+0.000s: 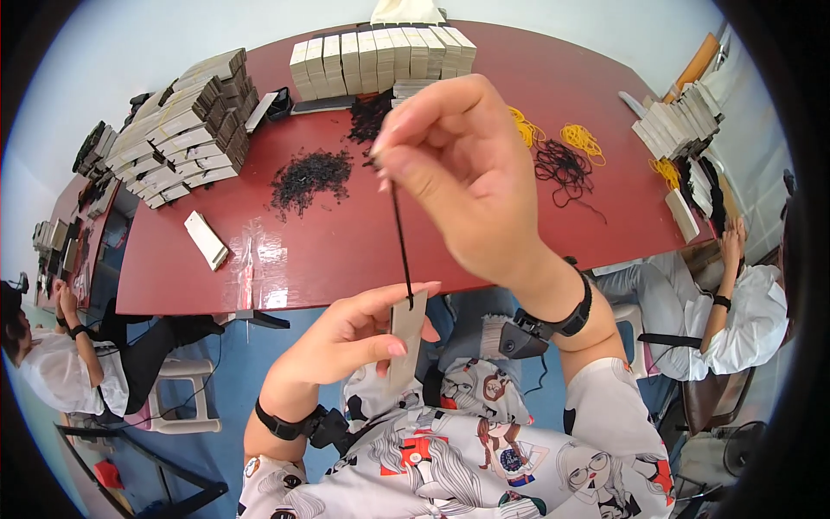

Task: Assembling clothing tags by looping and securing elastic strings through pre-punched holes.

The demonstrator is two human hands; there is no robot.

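Note:
My left hand [324, 346] holds a beige, flat card tag [404, 342] upright between thumb and fingers, in front of the table's near edge. From the tag's top end a black cord [400, 233] runs up, pulled taut. Higher up, over the table, my right hand [475, 173] pinches the cord's upper end between thumb and fingertips. A tiny dark bit shows at those fingertips, too small to make out. Beyond my hands lies a heap of small black pieces [311, 179] on the red table [346, 268].
Stacked card bundles [186, 134] stand at the left, and a row of bundles [380, 62] at the back. Black cords [562, 170] and yellow cords [583, 141] lie to the right. A single tag [206, 240] lies front left. People sit left [69, 372] and right [743, 320].

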